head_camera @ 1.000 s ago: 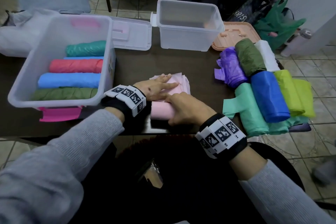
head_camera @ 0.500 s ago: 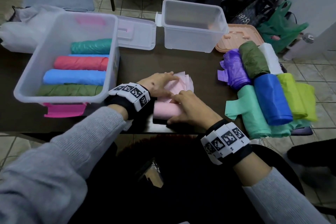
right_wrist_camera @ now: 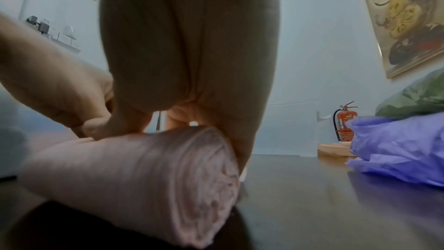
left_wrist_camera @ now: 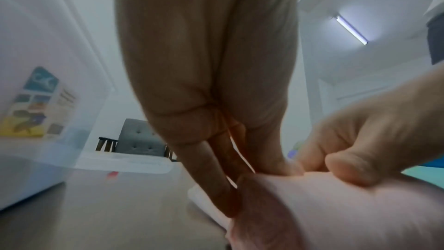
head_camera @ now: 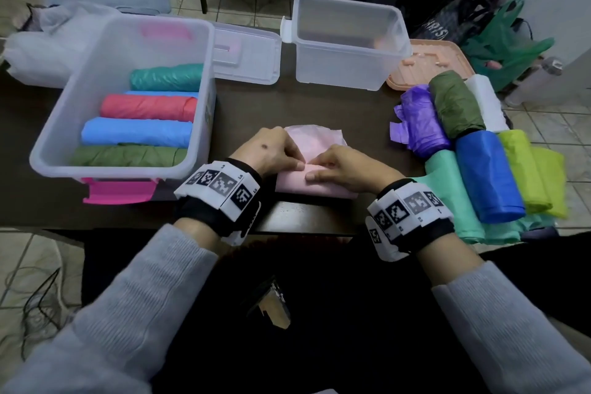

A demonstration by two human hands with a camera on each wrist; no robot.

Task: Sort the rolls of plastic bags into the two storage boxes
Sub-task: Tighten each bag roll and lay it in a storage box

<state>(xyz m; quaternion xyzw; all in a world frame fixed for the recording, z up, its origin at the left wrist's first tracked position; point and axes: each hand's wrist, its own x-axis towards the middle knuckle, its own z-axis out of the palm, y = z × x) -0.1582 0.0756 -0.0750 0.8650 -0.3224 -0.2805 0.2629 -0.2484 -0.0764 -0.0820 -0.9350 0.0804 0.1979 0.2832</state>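
Note:
A pale pink roll of bags [head_camera: 319, 187] lies on the dark table [head_camera: 297, 105] near its front edge, its loose flap [head_camera: 315, 139] spread out beyond it. My left hand [head_camera: 289, 161] and right hand [head_camera: 323, 171] both curl over the top of the roll, fingertips nearly meeting at its middle. In the right wrist view the pink roll's spiral end [right_wrist_camera: 206, 187] faces the camera under my fingers [right_wrist_camera: 187, 64]. The left storage box [head_camera: 57, 125] holds several rolls side by side. The right storage box [head_camera: 345, 73] looks empty.
Loose rolls lie piled at the right: purple [head_camera: 422, 125], dark green [head_camera: 454, 102], white [head_camera: 484, 96], blue [head_camera: 486, 176], lime [head_camera: 524, 169], mint [head_camera: 451, 195]. A clear lid [head_camera: 246, 57] and a peach lid [head_camera: 428, 61] lie at the back. Bags stand on the floor [head_camera: 499, 41].
My left hand has left the loose flap and come back onto the pink roll beside the right hand. The right hand has shifted right along the roll.

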